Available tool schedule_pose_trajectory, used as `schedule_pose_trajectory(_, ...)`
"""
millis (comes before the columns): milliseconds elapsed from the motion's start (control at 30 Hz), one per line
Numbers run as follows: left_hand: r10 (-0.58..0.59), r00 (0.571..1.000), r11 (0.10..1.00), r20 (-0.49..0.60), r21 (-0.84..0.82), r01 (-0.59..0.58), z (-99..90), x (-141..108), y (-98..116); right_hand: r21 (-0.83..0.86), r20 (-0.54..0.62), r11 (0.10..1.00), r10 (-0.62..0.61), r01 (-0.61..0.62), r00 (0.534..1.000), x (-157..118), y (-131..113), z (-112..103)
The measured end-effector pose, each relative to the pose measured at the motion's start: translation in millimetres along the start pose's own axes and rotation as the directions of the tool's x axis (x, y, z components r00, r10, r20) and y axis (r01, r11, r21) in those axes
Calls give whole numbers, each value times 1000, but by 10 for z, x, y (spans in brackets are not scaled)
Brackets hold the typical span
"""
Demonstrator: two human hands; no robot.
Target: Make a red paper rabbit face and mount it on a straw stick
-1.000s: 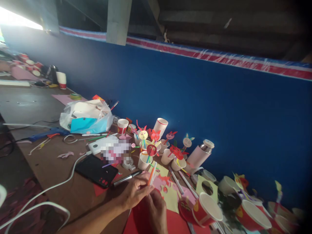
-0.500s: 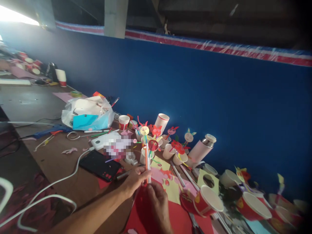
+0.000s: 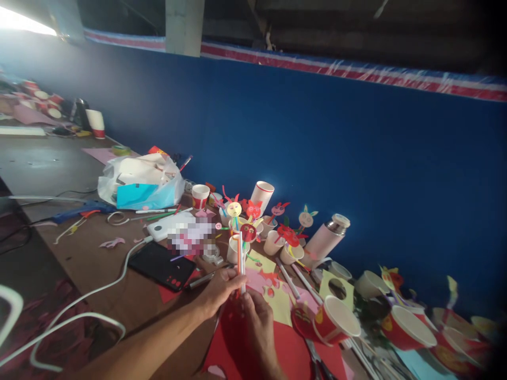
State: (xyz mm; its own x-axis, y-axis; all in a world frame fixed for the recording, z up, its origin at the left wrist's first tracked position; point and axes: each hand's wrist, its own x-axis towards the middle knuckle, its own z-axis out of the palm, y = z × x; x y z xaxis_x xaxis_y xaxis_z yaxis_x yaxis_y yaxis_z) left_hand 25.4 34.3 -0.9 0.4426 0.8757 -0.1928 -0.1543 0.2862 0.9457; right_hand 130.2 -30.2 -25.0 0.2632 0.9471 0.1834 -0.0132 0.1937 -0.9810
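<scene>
My left hand [image 3: 224, 285] pinches an orange straw [image 3: 239, 253] and a white straw [image 3: 242, 248], held upright side by side. Just below and to the right, my right hand [image 3: 258, 319] has its thumb and fingers closed at the lower end of the white straw. Both hands are over a sheet of red paper [image 3: 233, 335]. Behind the straws stand paper cups, among them a white cup [image 3: 233, 252], with small paper faces on sticks, such as a yellow face [image 3: 234, 209] and a red face [image 3: 249, 232].
A black phone [image 3: 160, 266] and a white power bank [image 3: 158, 226] with a cable lie left. Scissors [image 3: 316, 359] and a red-and-white paper cup [image 3: 336, 321] are at right. A pink thermos [image 3: 325, 245] leans near the blue wall [image 3: 356, 158]. Farther left sits a plastic bag [image 3: 170, 182].
The straws have shifted slightly, and the orange one now shows more clearly left of the white one. Both hands stay closed in nearly the same place. The view has moved a little.
</scene>
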Motion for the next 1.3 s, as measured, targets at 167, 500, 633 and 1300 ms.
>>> schedule_pose_trajectory(167,46,999,988,6,145,-46,16,-21,36,62,69,989,133,-138,989,24,72,-43)
schedule_pose_trajectory(500,113,989,990,97,76,-121,-1,34,-30,24,13,992,121,-122,993,46,62,-66)
schedule_pose_trajectory(633,137,987,988,89,56,-142,-11,57,-37,-44,2,993,112,-112,994,58,29,-94)
schedule_pose_trajectory(1300,146,983,965,114,203,-167,-43,67,-79,-210,1,975,76,-74,997,61,-92,-96)
